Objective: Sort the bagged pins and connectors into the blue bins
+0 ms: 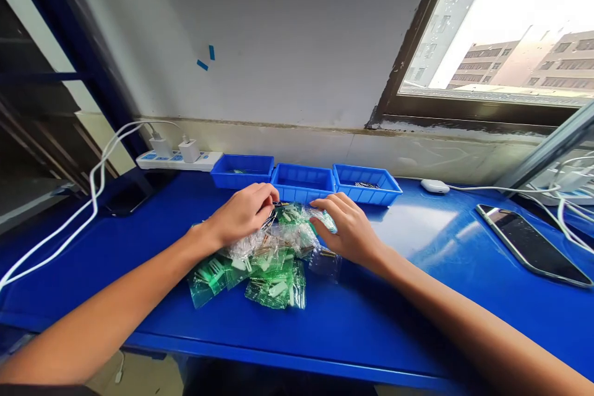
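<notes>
A heap of small plastic bags (pixel 273 284), some clear and some green, lies on the blue table in front of me. Thin metal and white pieces show through the plastic. At the heap's far left side is my left hand (pixel 244 213), its fingers curled inward; whatever they hold, if anything, is hidden. On the opposite side my right hand (pixel 348 229) rests against the bags, thumb and fingers apart. Beyond the hands stand three blue bins: a left bin (pixel 242 180), a middle bin (pixel 304 193) and a right bin (pixel 371 197) with small dark pieces inside.
A power strip (pixel 208 161) with white chargers sits at the back left, its white cables (pixel 95 198) running down the left side. Toward the right lie a phone (pixel 533 244) and a white earbud case (pixel 435 186). Another dark device (pixel 127 201) is at the left.
</notes>
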### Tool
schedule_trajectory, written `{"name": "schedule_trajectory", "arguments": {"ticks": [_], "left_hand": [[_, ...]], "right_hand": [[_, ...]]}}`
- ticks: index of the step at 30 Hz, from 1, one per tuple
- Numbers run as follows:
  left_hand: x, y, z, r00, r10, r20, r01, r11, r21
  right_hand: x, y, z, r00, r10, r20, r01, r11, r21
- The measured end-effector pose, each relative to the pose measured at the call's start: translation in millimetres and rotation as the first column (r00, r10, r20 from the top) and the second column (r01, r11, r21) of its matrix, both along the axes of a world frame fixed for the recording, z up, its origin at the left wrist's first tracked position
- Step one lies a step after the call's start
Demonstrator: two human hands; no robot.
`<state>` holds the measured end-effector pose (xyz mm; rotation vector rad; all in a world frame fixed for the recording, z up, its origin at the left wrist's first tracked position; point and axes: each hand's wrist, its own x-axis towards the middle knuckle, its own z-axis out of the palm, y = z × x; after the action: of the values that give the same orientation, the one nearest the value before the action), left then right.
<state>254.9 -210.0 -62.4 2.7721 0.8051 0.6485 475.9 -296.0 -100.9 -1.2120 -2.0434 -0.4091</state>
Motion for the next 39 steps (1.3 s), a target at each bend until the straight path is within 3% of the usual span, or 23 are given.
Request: {"name": "schedule_trajectory", "arguments": {"ticks": [4,7,12,18,22,25,28,33,39], "left_hand": [[9.3,-27.1,-1.7,0.981,-0.168,0.093,0.164,0.985,0.048],[10.7,-35.8,-1.3,0.964,-0.204,0.169,0.197,0.979,0.057],[10.9,-39.4,3.0,0.959,-0.13,0.251,0.133,0.991,0.003],[12.9,-34.8,6.7,0.97,-0.003,0.241,0.05,0.98,-0.19],[4.2,-3.9,0.9,0.972,0.134,0.195,-0.106,0.983,-0.148],[-6.9,25.8,-9.3,0.962,0.243,0.127,-0.231,0.968,-0.1],[-14.0,46.1,-18.8,0.957,0.289,0.004,-0.287,0.952,-0.101],[-9.1,58.1,-26.8,0.911,0.384,-0.154,-0.391,0.92,-0.018],[-5.9,50.0,-21.0,0.932,0.306,-0.193,-0.316,0.948,-0.024]], "right_hand": [[-14.6,-6.6,5.3,0.998,0.049,0.047,-0.053,0.995,0.081],[-18.9,-10.5,8.0,0.996,0.071,0.063,-0.08,0.983,0.164],[-19.3,-11.2,9.7,0.997,0.064,0.045,-0.073,0.973,0.219],[-5.9,-1.5,12.2,0.999,0.031,0.009,-0.032,0.963,0.266],[40.9,14.2,15.0,0.986,-0.147,-0.075,0.163,0.929,0.331],[77.8,20.9,16.7,0.906,-0.399,-0.144,0.423,0.876,0.233],[90.4,17.6,19.0,0.839,-0.525,-0.146,0.541,0.832,0.119],[61.7,0.1,28.5,0.891,-0.441,-0.104,0.447,0.893,0.046],[25.9,-9.3,22.8,0.963,-0.268,-0.022,0.267,0.963,-0.038]]}}
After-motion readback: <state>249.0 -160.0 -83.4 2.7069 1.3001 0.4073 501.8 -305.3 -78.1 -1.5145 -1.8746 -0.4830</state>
